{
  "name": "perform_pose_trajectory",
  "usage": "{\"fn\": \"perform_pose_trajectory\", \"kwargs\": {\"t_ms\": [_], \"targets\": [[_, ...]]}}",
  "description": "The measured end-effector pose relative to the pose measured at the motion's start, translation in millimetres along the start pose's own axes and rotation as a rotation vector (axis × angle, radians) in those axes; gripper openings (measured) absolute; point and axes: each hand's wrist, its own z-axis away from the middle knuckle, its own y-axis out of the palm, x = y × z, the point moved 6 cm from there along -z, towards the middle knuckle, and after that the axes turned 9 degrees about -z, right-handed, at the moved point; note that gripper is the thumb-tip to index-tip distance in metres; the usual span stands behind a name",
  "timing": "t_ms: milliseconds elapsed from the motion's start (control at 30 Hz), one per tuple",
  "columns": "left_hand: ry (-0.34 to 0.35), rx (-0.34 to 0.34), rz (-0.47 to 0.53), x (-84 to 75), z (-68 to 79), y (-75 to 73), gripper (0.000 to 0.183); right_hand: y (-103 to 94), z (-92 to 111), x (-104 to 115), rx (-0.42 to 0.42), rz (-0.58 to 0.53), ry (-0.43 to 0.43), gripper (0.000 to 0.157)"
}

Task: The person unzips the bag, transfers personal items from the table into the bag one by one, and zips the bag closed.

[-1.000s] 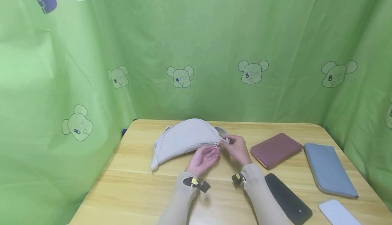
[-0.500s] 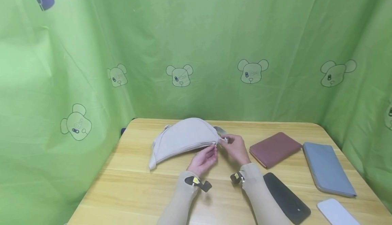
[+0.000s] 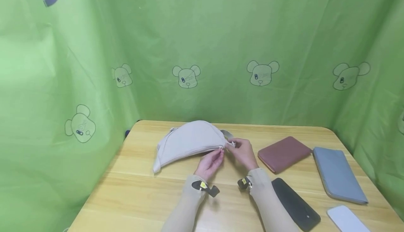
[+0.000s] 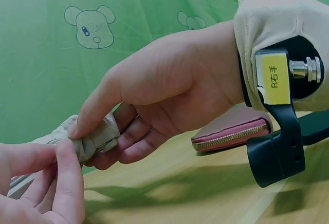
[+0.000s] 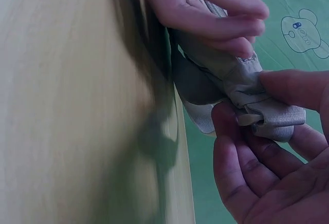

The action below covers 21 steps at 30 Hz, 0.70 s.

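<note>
A pale grey crescent-shaped zippered bag (image 3: 192, 139) lies near the back of the table, its curved side away from me. At its right end my left hand (image 3: 209, 163) pinches the zipper pull between thumb and forefinger. Just beyond, my right hand (image 3: 244, 153) grips the bag's end, where the strap joins. In the left wrist view, the right thumb presses the fabric end (image 4: 105, 136) from above with fingers beneath. The right wrist view shows that bunched strap end (image 5: 277, 116) in the right hand; there the left fingers hide the pull itself.
Right of the hands lie a maroon zip wallet (image 3: 284, 154) and a blue zip wallet (image 3: 340, 175). Nearer are a long black flat case (image 3: 296, 204), partly behind the right forearm, and a white flat object (image 3: 347, 218). Green curtains (image 3: 221, 42) surround the wooden table (image 3: 135, 197).
My left fingers, loosely spread beside the zipper pull a second ago, have closed into a pinch on it. The right hand keeps its hold, and the bag has barely shifted.
</note>
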Motion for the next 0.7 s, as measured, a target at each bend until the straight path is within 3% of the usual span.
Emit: {"fn": "perform_pose_trajectory", "kwargs": {"t_ms": [300, 567, 700], "targets": [[0.029, -0.041, -0.009, -1.8, 4.2, 0.8, 0.013, -1.3, 0.0, -2.0, -0.019, -0.006, -0.008, 0.035], [0.041, -0.098, 0.077, -0.7, 0.5, -3.9, 0.014, -1.7, 0.7, -0.9, -0.024, 0.005, 0.000, 0.036], [0.096, -0.133, 0.011, -3.2, 1.7, -4.7, 0.016, -1.6, 0.1, 0.2, -0.024, 0.006, -0.010, 0.037]]}}
